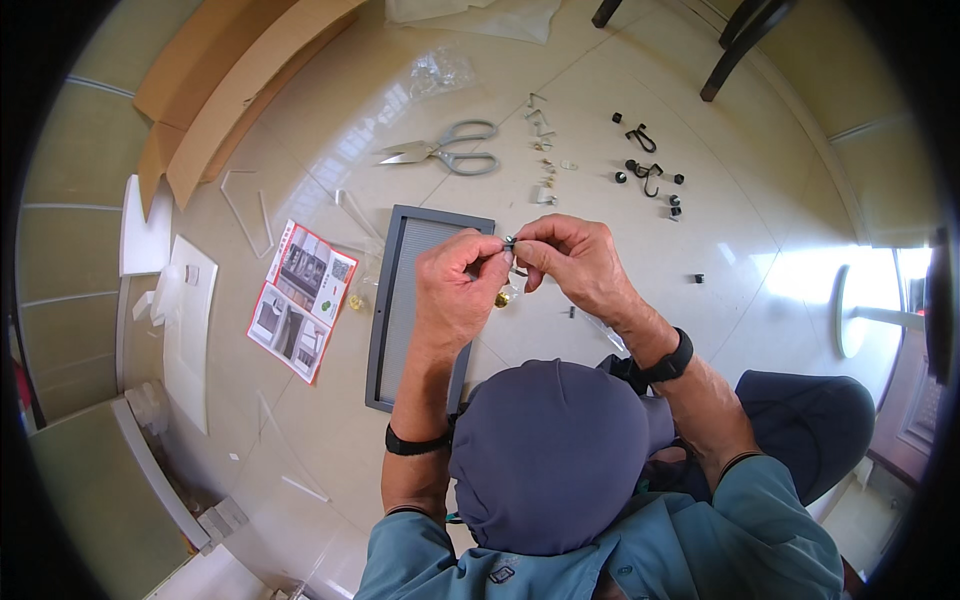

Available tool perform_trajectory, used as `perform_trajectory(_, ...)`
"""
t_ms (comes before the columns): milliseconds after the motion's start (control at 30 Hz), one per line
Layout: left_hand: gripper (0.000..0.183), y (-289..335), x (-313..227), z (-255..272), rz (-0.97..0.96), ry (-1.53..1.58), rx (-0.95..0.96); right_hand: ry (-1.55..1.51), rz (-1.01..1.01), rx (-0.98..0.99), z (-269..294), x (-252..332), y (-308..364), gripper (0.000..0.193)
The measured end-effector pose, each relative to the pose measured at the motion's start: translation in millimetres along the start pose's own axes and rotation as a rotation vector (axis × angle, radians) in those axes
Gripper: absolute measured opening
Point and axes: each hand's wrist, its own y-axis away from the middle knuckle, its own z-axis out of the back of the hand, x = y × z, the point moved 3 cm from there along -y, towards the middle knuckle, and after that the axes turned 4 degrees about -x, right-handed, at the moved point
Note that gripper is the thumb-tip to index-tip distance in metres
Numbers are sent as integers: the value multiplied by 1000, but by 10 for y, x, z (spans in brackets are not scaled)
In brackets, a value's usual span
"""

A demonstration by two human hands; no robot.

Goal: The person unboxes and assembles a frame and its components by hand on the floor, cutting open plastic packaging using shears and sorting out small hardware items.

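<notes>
My left hand (455, 277) and my right hand (582, 262) meet over the floor, each closed in a pinch. Between their fingertips is a small dark fitting (510, 243) with a shiny metal part; its exact kind is too small to tell. Just below the fingers, a gold-coloured piece (502, 298) shows, partly hidden by my left hand. A dark grey framed mesh panel (381, 330) lies under my left hand and forearm. To the right of my right hand, a small black fitting (699, 279) lies apart on the tiles.
Grey-handled scissors (440, 150) lie beyond the panel. Several metal brackets (541, 125) and black hooks (650, 180) are spread farther right. A printed leaflet (302, 300), white foam sheet (188, 330) and cardboard box (240, 75) are leftward. A dark-cushioned seat (805, 430) stands at right.
</notes>
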Motion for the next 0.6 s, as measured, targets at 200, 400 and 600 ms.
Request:
perform_trajectory(200, 4, 9, -48, -17, 124, 105, 2, -57, -14, 27, 11, -10, -10, 13)
perform_trajectory(400, 6, 37, 45, -17, 199, 145, 48, -19, -39, 84, 92, 15, -33, 10)
perform_trajectory(600, 9, 45, 112, 9, 223, 68, 37, 48, -60, 140, 78, 13, -37, 8)
